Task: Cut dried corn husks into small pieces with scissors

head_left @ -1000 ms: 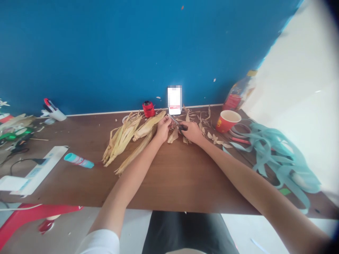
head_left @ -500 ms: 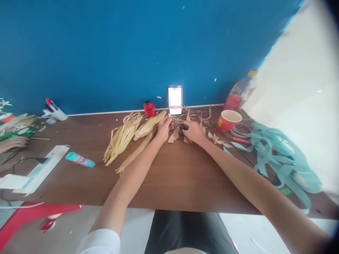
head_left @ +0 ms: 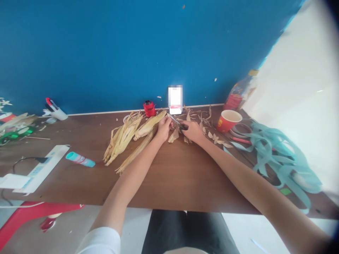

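My right hand (head_left: 192, 131) is wrapped round the dark handles of a pair of scissors (head_left: 175, 120), whose blades point up and left toward my other hand. Fingers pinched, my left hand (head_left: 164, 127) holds a small pale piece of corn husk at the blade tips; most of it is hidden by the fingers. Dried corn husks (head_left: 123, 139) lie in a bundle left of my left hand, with a long strip under that forearm. Loose husk scraps (head_left: 174, 135) are scattered beneath and beyond both hands. Petal-shaped husk pieces (head_left: 217, 139) rest right of my right hand.
A lit phone (head_left: 175, 99) leans on the blue wall beside a red container (head_left: 149, 108). To the right are a paper cup (head_left: 228, 121), a bottle (head_left: 238, 93) and tangled teal ribbon (head_left: 280, 151). Leftward lie a glue stick (head_left: 80, 159) and a power strip (head_left: 43, 169).
Another person's hand at the far left edge has left the view, and green-handled scissors show there. My hands have stayed almost in place; the scissor blades have shifted slightly.
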Tool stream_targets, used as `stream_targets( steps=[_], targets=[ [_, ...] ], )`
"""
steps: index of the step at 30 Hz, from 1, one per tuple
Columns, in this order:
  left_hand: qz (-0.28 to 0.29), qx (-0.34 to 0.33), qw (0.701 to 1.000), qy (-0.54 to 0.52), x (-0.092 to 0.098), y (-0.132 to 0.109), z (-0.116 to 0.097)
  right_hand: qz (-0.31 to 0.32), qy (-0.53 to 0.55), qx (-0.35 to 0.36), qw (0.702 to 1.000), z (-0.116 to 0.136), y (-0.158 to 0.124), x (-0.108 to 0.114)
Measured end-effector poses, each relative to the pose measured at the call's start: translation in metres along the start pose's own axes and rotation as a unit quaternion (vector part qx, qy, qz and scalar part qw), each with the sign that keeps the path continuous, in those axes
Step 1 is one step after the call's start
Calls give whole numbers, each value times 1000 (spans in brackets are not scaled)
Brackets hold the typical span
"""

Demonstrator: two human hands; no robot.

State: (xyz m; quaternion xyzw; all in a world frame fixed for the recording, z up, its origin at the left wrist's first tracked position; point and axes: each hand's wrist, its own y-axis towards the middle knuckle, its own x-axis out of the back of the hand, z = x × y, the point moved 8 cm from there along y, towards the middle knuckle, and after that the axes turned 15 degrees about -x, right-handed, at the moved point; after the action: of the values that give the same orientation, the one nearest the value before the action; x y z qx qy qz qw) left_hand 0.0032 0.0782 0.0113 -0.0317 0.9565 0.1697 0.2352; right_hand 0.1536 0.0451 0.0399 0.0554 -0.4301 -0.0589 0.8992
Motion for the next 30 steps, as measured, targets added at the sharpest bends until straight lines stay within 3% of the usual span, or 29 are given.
stream_targets(
  steps=[30],
  targets=[
    [15, 12, 1000, -13, -3, -2, 0, 19, 39, 10, 999, 0, 0, -2]
  ],
)
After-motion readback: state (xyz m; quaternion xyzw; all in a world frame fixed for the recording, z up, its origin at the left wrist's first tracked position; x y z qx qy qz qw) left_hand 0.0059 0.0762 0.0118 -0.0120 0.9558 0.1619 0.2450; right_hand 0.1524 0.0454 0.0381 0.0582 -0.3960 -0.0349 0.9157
